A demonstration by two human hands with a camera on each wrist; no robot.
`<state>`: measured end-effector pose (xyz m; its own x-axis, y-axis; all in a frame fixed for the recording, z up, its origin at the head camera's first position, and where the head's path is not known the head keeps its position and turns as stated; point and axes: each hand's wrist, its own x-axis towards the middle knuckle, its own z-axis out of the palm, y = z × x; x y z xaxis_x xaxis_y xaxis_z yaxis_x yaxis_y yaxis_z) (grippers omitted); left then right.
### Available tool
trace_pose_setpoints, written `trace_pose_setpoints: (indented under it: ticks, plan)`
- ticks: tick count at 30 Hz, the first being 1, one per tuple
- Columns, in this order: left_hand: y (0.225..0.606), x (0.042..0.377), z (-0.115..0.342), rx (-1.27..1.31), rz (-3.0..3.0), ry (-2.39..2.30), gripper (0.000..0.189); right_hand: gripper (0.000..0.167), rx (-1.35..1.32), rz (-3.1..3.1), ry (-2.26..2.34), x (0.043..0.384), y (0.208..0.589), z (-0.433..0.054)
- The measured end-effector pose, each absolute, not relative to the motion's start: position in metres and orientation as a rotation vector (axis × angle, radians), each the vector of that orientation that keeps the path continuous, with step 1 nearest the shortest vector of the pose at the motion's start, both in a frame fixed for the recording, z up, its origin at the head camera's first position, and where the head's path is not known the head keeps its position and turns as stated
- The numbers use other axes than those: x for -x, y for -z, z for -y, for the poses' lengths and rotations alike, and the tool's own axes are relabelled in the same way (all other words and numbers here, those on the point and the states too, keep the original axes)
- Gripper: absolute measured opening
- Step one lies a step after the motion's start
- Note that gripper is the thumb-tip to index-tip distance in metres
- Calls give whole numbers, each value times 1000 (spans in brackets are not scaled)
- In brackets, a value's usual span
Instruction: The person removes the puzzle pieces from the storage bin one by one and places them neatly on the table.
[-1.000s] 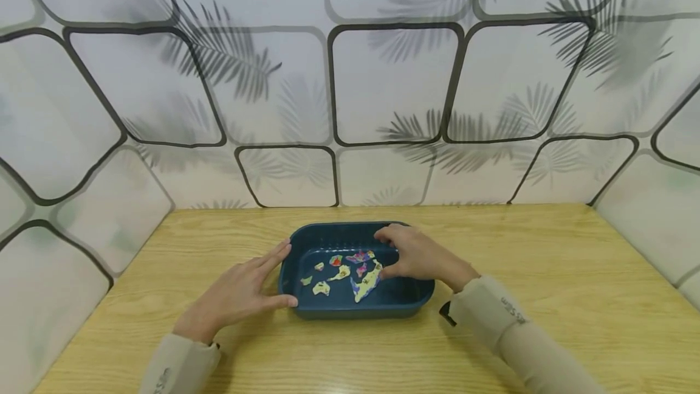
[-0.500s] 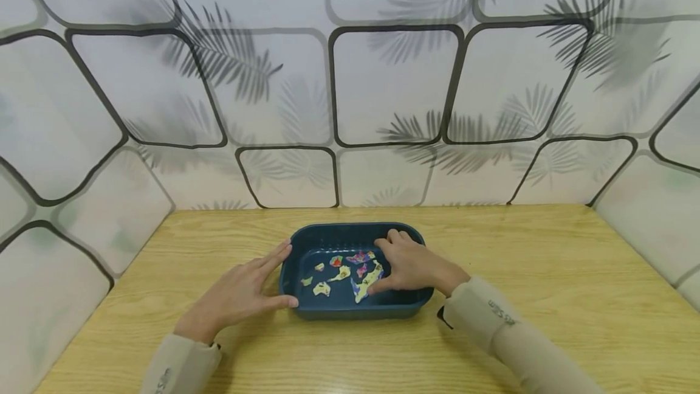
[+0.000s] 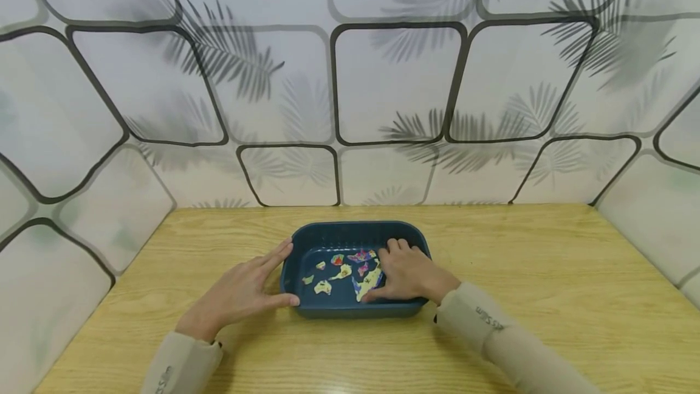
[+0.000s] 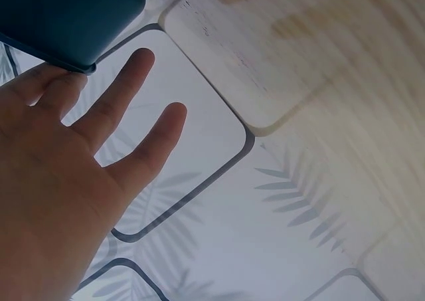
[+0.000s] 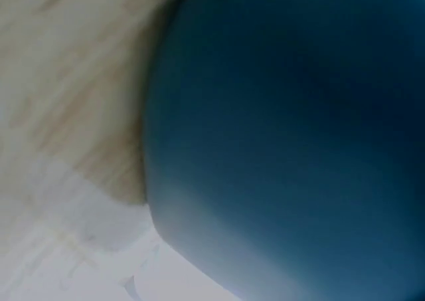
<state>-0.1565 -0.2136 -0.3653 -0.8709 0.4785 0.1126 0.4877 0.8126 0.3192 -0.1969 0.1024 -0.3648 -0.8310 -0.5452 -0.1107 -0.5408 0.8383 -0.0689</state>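
A dark blue plastic basin (image 3: 355, 312) holds several flat, colourful map-like cutouts. My left hand (image 3: 240, 290) rests at its left rim with fingers spread; in the left wrist view, two fingers (image 4: 123, 92) stretch past the basin. Inside the basin, my right hand (image 3: 409, 272) reaches over the right half, thumb at the lower edge of the largest pale yellow and blue cutout (image 3: 364, 286) and fingers beyond its upper end. Close by lie a purple and pink cutout (image 3: 361, 256) and a small pink one (image 3: 363, 270). The right wrist view shows only the basin's outer wall (image 5: 285, 148), not the hand.
Farther left in the basin lie a red and green cutout (image 3: 337, 259), a yellow one (image 3: 343, 272) and a pale one (image 3: 323, 287), with smaller ones beside them. The basin stands on a wood-grain table (image 3: 519, 260). Patterned walls (image 3: 394, 84) rise behind and at both sides.
My right hand has moved toward me and lower into the basin, its thumb sliding down along the largest cutout. The left hand and the basin stay in place.
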Motion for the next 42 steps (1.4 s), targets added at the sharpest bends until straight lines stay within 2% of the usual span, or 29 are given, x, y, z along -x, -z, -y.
trace_pose_setpoints:
  ticks: [8,19,27,35,42]
  plan:
    - [366,157,215,807,2960,538,98,88,840,-2918,-6,194,372,-96]
    - [365,156,215,802,2971,546,98,82,856,-2960,16,194,376,-91]
    - [366,157,215,802,2974,553,97,71,915,-2920,102,202,373,-96]
    - [368,158,214,813,2962,568,97,42,895,-2829,257,213,365,-104]
    - [367,158,214,810,2966,570,97,36,888,-2816,302,218,362,-104]
